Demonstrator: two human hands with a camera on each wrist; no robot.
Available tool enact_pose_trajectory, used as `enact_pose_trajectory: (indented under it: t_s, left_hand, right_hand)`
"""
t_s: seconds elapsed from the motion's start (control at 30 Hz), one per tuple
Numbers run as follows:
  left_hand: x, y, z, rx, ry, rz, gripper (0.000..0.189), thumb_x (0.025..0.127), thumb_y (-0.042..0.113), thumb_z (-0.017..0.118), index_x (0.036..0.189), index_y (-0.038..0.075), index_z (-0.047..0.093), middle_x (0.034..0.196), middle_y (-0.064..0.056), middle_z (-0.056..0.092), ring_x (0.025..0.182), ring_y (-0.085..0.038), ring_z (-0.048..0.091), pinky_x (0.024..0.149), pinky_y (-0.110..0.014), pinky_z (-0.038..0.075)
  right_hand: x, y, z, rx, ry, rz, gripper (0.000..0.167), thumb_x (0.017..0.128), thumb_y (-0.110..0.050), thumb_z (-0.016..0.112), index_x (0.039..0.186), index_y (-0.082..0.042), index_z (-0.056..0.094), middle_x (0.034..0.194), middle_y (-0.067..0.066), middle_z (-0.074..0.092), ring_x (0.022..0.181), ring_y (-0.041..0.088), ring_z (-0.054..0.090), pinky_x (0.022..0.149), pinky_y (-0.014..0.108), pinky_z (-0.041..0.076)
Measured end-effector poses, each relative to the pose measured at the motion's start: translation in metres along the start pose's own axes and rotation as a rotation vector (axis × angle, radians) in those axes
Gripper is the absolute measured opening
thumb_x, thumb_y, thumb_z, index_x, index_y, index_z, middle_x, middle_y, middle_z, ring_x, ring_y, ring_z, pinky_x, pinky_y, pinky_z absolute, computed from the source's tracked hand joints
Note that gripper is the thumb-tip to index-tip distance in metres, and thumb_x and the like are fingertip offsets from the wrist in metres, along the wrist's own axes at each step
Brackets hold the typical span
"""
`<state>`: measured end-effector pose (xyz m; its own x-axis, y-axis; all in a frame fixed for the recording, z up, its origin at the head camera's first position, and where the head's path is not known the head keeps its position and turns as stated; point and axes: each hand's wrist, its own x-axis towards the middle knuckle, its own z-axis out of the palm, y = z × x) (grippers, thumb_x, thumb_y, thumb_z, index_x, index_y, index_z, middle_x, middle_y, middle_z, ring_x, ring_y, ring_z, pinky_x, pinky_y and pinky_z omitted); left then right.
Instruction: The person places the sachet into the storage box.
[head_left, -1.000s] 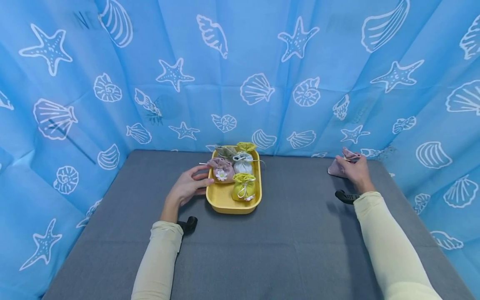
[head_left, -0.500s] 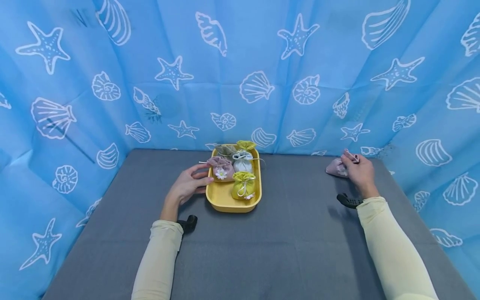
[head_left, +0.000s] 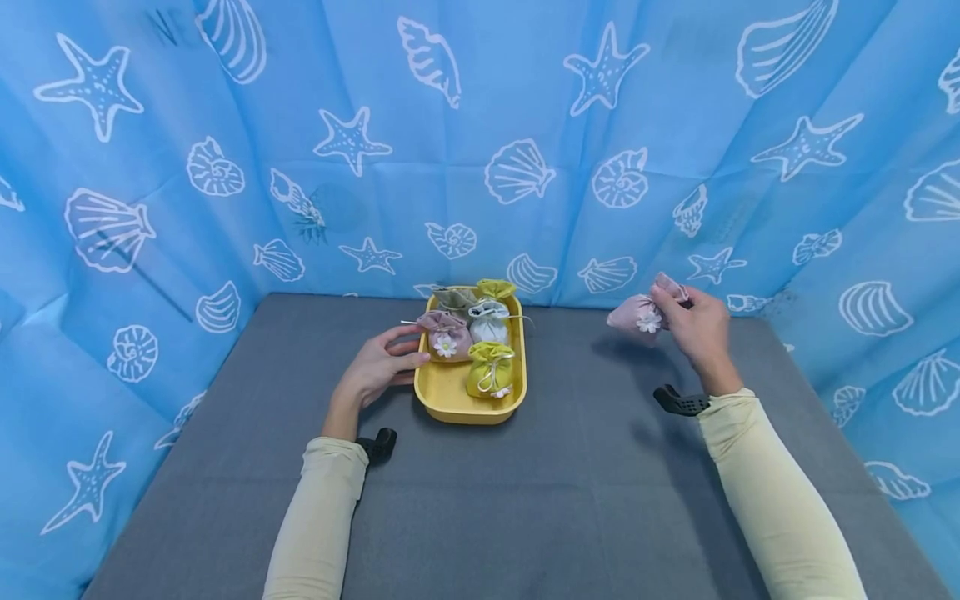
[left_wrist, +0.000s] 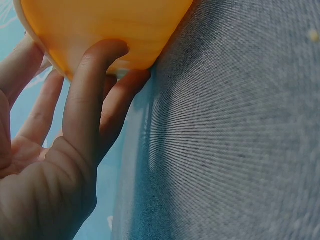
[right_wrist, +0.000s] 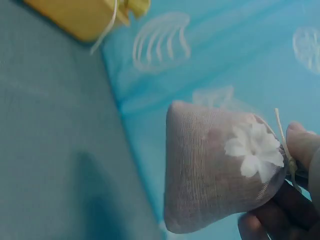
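Several small drawstring pouches sit in a yellow tray (head_left: pixel 469 417): a pink pouch (head_left: pixel 447 343) with a white flower, a yellow-green pouch (head_left: pixel 489 373), a pale grey pouch (head_left: pixel 491 328), an olive-grey pouch (head_left: pixel 454 300) and another yellow-green one (head_left: pixel 496 288). My left hand (head_left: pixel 378 367) rests against the tray's left side, its fingertips touching the outer wall in the left wrist view. My right hand (head_left: pixel 697 327) pinches a second pink pouch (right_wrist: pixel 215 165) by its gathered neck, above the table. That pouch bears a white flower (right_wrist: pixel 254 150) and a thin cord.
A grey cloth-covered table (head_left: pixel 480 508) spreads under both arms. Blue curtains (head_left: pixel 450 200) with white shell and starfish prints hang along its back and sides. Black wrist mounts (head_left: pixel 678 402) stick out beside both cuffs.
My right hand has lifted the pink pouch off the table and carried it left, toward the tray. The left hand stays at the tray's side. The head view has shifted slightly.
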<state>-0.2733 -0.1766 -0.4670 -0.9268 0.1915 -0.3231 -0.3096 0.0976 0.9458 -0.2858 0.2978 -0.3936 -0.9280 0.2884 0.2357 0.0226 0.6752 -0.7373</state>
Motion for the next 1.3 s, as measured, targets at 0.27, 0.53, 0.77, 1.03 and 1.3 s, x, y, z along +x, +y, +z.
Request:
enact_pose_trajectory:
  t_s: [0.27, 0.53, 0.77, 1.03, 1.3]
  left_hand:
    - [0.001, 0.0, 0.002, 0.013, -0.003, -0.007, 0.071, 0.091, 0.018, 0.079, 0.153, 0.024, 0.044, 0.16, -0.014, 0.044, 0.14, -0.035, 0.053, 0.095, -0.043, 0.062]
    - [-0.002, 0.002, 0.003, -0.004, -0.017, -0.004, 0.072, 0.091, 0.017, 0.078, 0.154, 0.023, 0.043, 0.161, -0.015, 0.043, 0.141, -0.036, 0.052, 0.098, -0.045, 0.06]
    - [-0.003, 0.001, 0.0, 0.005, -0.014, -0.002, 0.072, 0.092, 0.018, 0.078, 0.154, 0.023, 0.043, 0.162, -0.015, 0.041, 0.141, -0.037, 0.052, 0.1, -0.047, 0.059]
    - [-0.003, 0.002, -0.002, 0.01, -0.023, 0.003, 0.071, 0.093, 0.017, 0.077, 0.155, 0.023, 0.042, 0.162, -0.015, 0.041, 0.141, -0.037, 0.051, 0.1, -0.047, 0.059]
    - [-0.004, 0.004, -0.001, -0.01, -0.038, 0.006, 0.074, 0.093, 0.017, 0.077, 0.157, 0.02, 0.041, 0.161, -0.013, 0.043, 0.141, -0.036, 0.051, 0.1, -0.044, 0.059]
  right_hand:
    - [-0.012, -0.046, 0.009, 0.022, 0.03, -0.184, 0.047, 0.096, -0.048, 0.068, 0.074, -0.007, 0.061, 0.054, -0.012, 0.043, 0.051, 0.007, 0.036, 0.044, 0.026, 0.027]
    - [-0.023, -0.088, 0.017, 0.065, 0.004, -0.273, 0.044, 0.093, -0.042, 0.074, 0.068, -0.009, 0.061, 0.054, -0.014, 0.047, 0.05, 0.004, 0.038, 0.044, 0.024, 0.03]
    - [-0.036, -0.123, 0.028, 0.102, -0.035, -0.401, 0.041, 0.094, -0.037, 0.074, 0.067, -0.008, 0.062, 0.059, -0.001, 0.054, 0.05, 0.006, 0.041, 0.043, 0.022, 0.03]
    - [-0.056, -0.155, 0.043, 0.27, -0.175, -0.406, 0.033, 0.093, -0.032, 0.077, 0.078, -0.003, 0.072, 0.074, 0.016, 0.073, 0.056, 0.004, 0.062, 0.051, 0.019, 0.053]
    - [-0.078, -0.175, 0.066, 0.374, -0.342, -0.402, 0.026, 0.093, -0.026, 0.076, 0.085, -0.002, 0.074, 0.079, 0.017, 0.077, 0.061, 0.018, 0.072, 0.057, 0.032, 0.063]
